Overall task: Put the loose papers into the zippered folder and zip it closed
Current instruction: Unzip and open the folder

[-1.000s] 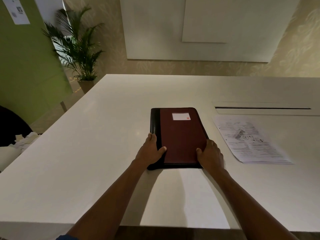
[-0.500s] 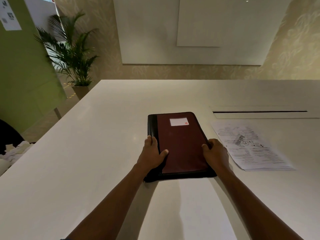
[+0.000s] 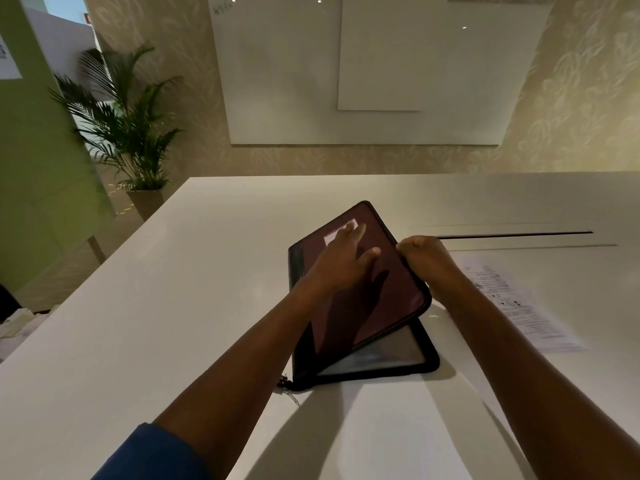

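Observation:
The maroon zippered folder (image 3: 388, 299) with black edging lies in the middle of the white table (image 3: 173, 306). Its front cover is raised along the right edge, showing a pale inner panel below. My right hand (image 3: 427, 259) grips that raised right edge. My left hand (image 3: 343, 258) rests flat with spread fingers on the cover, partly over its white label. The zipper pull (image 3: 285, 384) hangs out at the folder's near-left corner. The loose printed papers (image 3: 512, 299) lie flat on the table right of the folder, partly hidden by my right forearm.
A long narrow slot (image 3: 512, 234) runs across the table behind the papers. A potted palm (image 3: 128, 133) stands on the floor beyond the table's far-left corner. Crumpled white material (image 3: 17, 323) lies off the table's left edge.
The folder was lying closed with both hands at its near corners. Now my right hand has lifted the cover's right edge, and my left hand has slid up onto the cover.

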A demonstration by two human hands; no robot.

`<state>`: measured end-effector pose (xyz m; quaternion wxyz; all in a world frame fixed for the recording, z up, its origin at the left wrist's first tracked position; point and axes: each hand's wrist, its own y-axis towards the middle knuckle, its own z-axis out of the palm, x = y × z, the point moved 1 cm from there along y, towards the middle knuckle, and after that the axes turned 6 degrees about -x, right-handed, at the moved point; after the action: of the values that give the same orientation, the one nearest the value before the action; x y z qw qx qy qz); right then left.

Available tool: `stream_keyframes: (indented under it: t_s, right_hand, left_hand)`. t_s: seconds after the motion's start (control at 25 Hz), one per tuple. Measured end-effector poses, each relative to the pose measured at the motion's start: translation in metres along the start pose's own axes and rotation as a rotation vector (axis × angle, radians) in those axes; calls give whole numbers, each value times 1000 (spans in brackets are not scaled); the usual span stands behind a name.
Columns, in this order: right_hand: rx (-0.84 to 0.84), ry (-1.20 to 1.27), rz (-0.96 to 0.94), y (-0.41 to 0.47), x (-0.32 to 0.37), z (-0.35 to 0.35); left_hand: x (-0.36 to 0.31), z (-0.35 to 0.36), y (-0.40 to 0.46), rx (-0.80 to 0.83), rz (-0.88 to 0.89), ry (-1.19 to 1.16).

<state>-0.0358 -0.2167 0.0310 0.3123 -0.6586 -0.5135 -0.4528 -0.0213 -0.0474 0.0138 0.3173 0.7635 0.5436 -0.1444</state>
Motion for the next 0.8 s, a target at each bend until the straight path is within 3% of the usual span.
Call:
stream_keyframes:
  t_s: [0.16,0.32,0.48,0.68,0.8]
  right_hand:
    - [62,111,1,1,33,8]
    - [104,165,-111,-6,53,21]
    - [123,174,-176,-13,73,35]
    - [216,200,-151,-23,79,53]
    - [229,172,-166,-23,73,68]
  left_hand:
    - [-18,-18,25,24,68,46]
    - [-21,-42,40,-58,138,87]
    - [-13,-66,40,-27,148,231]
    - [-13,-107,30,-107,-23,185]
    - [-14,-131,22,-24,-81,315]
